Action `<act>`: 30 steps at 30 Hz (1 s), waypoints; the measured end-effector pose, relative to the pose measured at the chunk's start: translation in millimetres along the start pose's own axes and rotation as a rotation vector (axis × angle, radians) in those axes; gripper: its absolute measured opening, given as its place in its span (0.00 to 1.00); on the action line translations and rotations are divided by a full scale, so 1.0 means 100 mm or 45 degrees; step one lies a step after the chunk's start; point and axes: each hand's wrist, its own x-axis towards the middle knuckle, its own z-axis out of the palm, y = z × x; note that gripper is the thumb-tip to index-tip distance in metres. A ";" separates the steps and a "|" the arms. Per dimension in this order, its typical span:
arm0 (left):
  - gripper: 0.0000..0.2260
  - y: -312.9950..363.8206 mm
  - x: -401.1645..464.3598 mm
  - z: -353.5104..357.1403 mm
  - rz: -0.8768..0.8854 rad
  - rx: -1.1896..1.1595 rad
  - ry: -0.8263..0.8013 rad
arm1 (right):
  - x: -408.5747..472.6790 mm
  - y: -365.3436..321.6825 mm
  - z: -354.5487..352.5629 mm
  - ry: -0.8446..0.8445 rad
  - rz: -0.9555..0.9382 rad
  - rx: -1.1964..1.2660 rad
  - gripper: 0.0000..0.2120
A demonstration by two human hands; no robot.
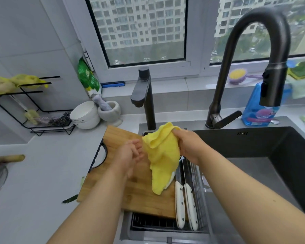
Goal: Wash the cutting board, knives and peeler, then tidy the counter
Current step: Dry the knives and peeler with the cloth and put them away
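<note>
My right hand (187, 147) grips a yellow cloth (161, 155) by its top, and the cloth hangs down over the wooden cutting board (139, 194). My left hand (131, 154) is open just left of the cloth, fingers relaxed and close to its edge. The board lies partly on the counter and partly over a wire drying rack (167, 224) set in the sink. Two white-handled knives (185, 206) lie side by side in the rack at the board's right edge. I cannot pick out the peeler.
Tall dark tap (253, 50) and a shorter dark tap (143, 95) stand behind the dark sink basin (271, 164). Blue detergent bottle (261, 110) at right. White bowls (85, 115), a mortar (111, 111) and a black wire rack (33, 106) stand at left. Green scraps (70, 199) lie on the counter.
</note>
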 end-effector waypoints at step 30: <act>0.16 0.05 0.01 0.34 0.402 0.709 -0.022 | -0.11 -0.11 -0.47 0.056 -0.206 -1.051 0.33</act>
